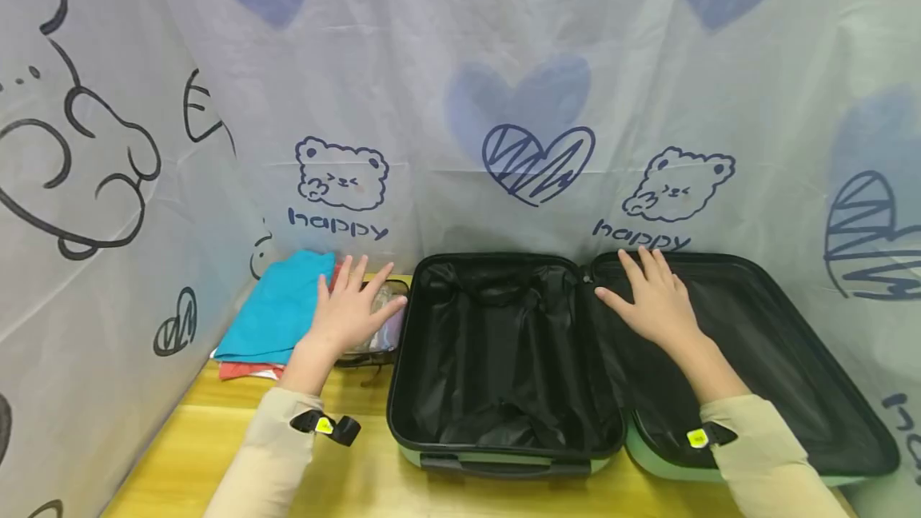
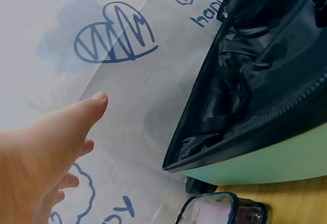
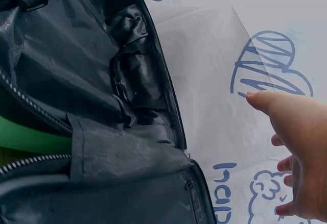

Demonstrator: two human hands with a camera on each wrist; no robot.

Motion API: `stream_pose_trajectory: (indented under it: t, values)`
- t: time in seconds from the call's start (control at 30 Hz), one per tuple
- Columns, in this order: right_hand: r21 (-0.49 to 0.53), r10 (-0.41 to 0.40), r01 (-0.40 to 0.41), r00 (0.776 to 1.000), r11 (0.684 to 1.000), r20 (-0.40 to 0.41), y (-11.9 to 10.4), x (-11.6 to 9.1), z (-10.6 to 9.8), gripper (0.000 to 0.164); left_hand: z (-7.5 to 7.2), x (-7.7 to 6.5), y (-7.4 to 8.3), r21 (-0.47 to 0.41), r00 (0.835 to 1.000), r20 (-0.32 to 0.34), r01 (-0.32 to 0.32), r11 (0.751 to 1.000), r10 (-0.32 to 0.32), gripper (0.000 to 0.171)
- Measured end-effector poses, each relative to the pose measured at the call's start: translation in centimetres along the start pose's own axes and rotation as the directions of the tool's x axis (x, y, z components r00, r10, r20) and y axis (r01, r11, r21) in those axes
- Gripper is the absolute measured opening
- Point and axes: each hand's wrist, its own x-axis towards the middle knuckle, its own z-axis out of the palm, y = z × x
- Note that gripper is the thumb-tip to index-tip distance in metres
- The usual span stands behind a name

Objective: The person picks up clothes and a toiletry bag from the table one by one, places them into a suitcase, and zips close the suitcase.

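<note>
In the head view a suitcase (image 1: 504, 358) with a black lining and pale green shell lies spread open on the table. My left hand (image 1: 348, 310), fingers straight and spread, hovers over a clear pouch (image 1: 392, 326) with dark edging, left of the suitcase. My right hand (image 1: 658, 302) is held, likewise spread and holding nothing, above the suitcase's right half (image 1: 763, 342). The left wrist view has the left hand (image 2: 56, 147) beside the green-shelled half. Zipper teeth (image 3: 36, 104) and the lining show in the right wrist view, apart from the right hand (image 3: 296, 142).
Left of the pouch lies a stack of folded cloth, a blue piece (image 1: 281, 306) on top and a red piece (image 1: 245, 370) beneath. A printed curtain (image 1: 446, 102) stands behind and left of the wooden table (image 1: 345, 454). The suitcase handle (image 1: 504, 466) faces the front.
</note>
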Motion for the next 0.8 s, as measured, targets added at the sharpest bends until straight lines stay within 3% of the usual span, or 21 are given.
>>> stream_pose_trajectory:
  t: [0.2, 0.43, 0.63, 0.8]
  values:
    - [-0.026, -0.013, 0.012, 0.999, 1.000, -0.048, -0.7, -0.2, 0.5, 0.084, -0.7, -1.5, -1.1, -0.034, 1.000, -0.031, 0.002, 0.999, -0.003, 0.076]
    - [-0.047, -0.016, 0.011, 0.995, 0.999, -0.103, -1.4, -0.9, 2.0, 0.066, -1.1, -4.0, -2.8, -0.069, 0.998, -0.067, 0.002, 0.998, -0.006, 0.073]
    - [-0.103, -0.002, 0.000, 1.000, 0.995, -0.018, -1.4, -0.9, 2.4, 0.059, -1.2, -6.1, -4.5, -0.105, 0.989, -0.142, 0.023, 0.994, -0.038, 0.072]
    - [-0.151, 0.008, 0.004, 0.997, 0.989, 0.078, -1.1, -0.5, 2.8, 0.061, -0.9, -7.5, -6.1, -0.143, 0.983, -0.164, 0.058, 0.988, -0.081, 0.073]
